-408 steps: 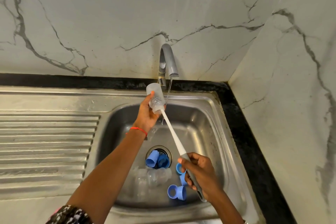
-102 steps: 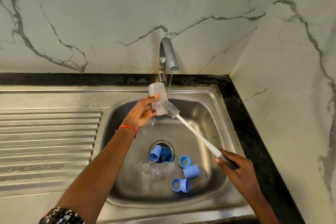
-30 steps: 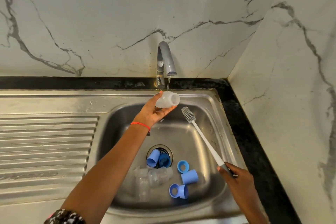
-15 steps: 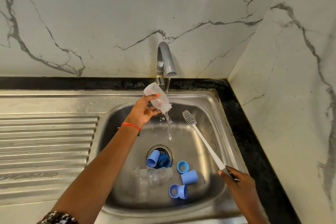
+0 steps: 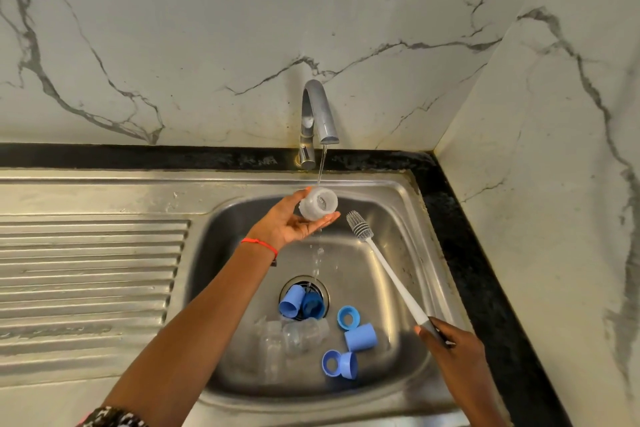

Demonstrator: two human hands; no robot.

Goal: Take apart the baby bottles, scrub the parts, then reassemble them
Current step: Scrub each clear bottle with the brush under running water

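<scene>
Left hand [image 5: 290, 222], palm up, cradling a small clear plastic baby bottle [image 5: 318, 203] between thumb and curled fingers, open mouth turned toward the camera, directly under the thin stream of water [image 5: 321, 165] from the curved grey metal tap [image 5: 316, 114]. Water spilling past the fingers down toward the round drain [image 5: 304, 295]. Thin red thread band [image 5: 260, 243] around the left wrist.

Right hand [image 5: 446, 340] at 4 o'clock in the stainless steel sink basin [image 5: 388, 253], closed around the dark grip of a long white-handled bottle brush [image 5: 391, 279]. Grey bristled head [image 5: 358, 225] pointing to 11 o'clock, just beside the bottle at its 3 o'clock, apart from it.

Over the drain, a light blue plastic cap [image 5: 291, 301] and a darker blue part [image 5: 313, 304], touching. At 6 o'clock of the drain, a cluster of clear bottle parts [image 5: 292, 336] lying on the basin floor; exact pieces hard to tell. At 4 o'clock of the drain, a blue screw ring [image 5: 348, 317], next to a light blue cylindrical cap [image 5: 361, 337]. Below these, another blue ring [image 5: 331, 363] against a blue cap [image 5: 349, 365].

At 9 o'clock, ribbed steel drainboard [image 5: 86, 270]. Behind, white marble wall with grey veins [image 5: 207, 45].
</scene>
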